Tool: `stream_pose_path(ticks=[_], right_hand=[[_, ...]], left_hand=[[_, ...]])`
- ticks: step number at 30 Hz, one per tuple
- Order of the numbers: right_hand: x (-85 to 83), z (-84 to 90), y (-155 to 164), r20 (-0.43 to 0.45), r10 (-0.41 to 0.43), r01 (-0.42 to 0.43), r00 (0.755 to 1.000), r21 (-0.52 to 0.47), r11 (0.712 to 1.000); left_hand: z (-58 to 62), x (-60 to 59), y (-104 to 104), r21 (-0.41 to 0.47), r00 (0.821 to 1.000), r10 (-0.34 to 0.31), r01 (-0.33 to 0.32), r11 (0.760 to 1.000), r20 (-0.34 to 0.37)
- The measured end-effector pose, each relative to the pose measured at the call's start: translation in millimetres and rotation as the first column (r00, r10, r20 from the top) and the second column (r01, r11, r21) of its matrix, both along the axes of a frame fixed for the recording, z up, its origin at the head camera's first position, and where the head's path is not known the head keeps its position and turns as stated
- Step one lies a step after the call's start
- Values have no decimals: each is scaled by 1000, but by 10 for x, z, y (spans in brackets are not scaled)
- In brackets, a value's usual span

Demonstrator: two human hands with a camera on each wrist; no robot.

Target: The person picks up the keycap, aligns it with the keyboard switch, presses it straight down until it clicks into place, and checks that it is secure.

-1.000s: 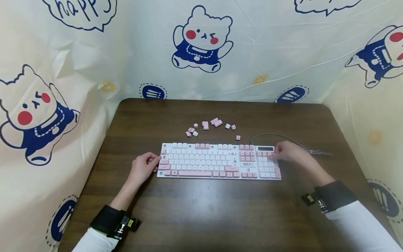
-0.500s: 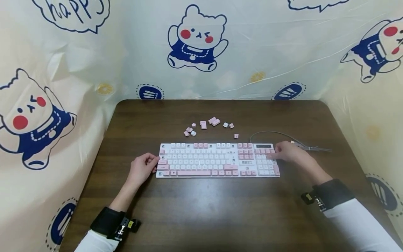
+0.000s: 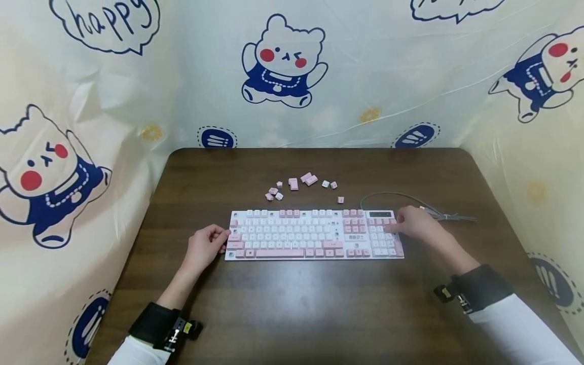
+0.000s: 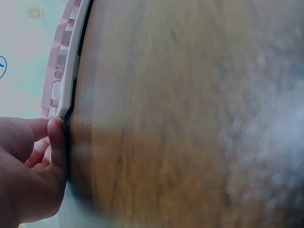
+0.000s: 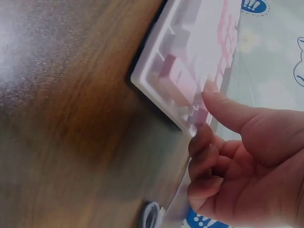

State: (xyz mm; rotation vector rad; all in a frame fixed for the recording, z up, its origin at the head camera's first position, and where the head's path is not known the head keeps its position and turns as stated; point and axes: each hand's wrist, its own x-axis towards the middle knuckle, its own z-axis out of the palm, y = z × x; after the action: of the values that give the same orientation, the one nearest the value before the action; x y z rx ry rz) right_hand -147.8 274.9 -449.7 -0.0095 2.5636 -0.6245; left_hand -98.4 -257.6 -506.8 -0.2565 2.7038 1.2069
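Observation:
A white and pink keyboard (image 3: 292,235) lies across the middle of the table. At its left end my left hand (image 3: 206,247) holds the edge; the left wrist view shows thumb and index finger together at the keyboard's corner (image 4: 66,102). My right hand (image 3: 412,222) grips the opposite end. In the right wrist view its thumb (image 5: 228,109) lies over the keys, while the other fingers (image 5: 203,159) curl beside the edge. A tall pink key (image 5: 178,80) stands near that corner.
Several loose pink and white keycaps (image 3: 293,184) are scattered behind the keyboard, one pink keycap (image 3: 340,200) nearest it. A thin grey cable (image 3: 449,217), bundled at its end, runs behind the right hand. A printed curtain (image 3: 347,66) surrounds the brown table (image 3: 292,309).
The head view has shifted and rolled slightly. Both hands keep their places at the two ends of the keyboard, and the loose keycaps stay where they were.

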Motion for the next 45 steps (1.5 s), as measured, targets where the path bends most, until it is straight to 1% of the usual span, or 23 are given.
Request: stream_pose_path(ticks=[3, 7, 11, 15, 19, 24, 31, 35, 38, 42, 45], right_hand=[[24, 22, 17, 10, 16, -16, 1000, 23, 1000], [43, 110, 22, 13, 39, -40, 999, 43, 998], [25, 214, -14, -14, 55, -55, 998, 47, 997], [-7, 277, -63, -33, 91, -90, 995, 38, 995], [-37, 300, -91, -44, 121, -120, 992, 29, 992], [-72, 286, -137, -57, 140, -140, 989, 3, 990], [-168, 321, -317, -93, 163, -167, 982, -43, 985], [-267, 307, -421, -147, 192, -202, 970, -57, 978], [-353, 268, -486, -198, 220, -238, 955, -67, 969], [-474, 190, -588, -240, 266, -294, 934, -90, 951], [-536, 144, -679, -258, 307, -343, 916, -109, 933]], left_hand=[[-26, 19, 8, 10, 1000, -11, 11, 1000, -16], [-33, 31, 6, 18, 999, -20, 21, 1000, -39], [-33, 24, -7, 16, 999, -9, 10, 1000, -39], [-39, 16, -19, 16, 999, -4, 5, 1000, -45], [-42, 15, -19, 20, 999, -2, 3, 1000, -49], [-39, 17, -24, 15, 999, -2, 3, 1000, -42], [-31, 6, -12, 18, 999, 2, -2, 1000, -36], [-32, 8, -8, 24, 1000, 8, -7, 1000, -28], [-26, 9, -5, 24, 1000, 13, -12, 1000, -24], [-17, 14, -3, 24, 1000, 10, -9, 1000, -29], [-19, 21, -3, 25, 1000, 8, -7, 1000, -26]])
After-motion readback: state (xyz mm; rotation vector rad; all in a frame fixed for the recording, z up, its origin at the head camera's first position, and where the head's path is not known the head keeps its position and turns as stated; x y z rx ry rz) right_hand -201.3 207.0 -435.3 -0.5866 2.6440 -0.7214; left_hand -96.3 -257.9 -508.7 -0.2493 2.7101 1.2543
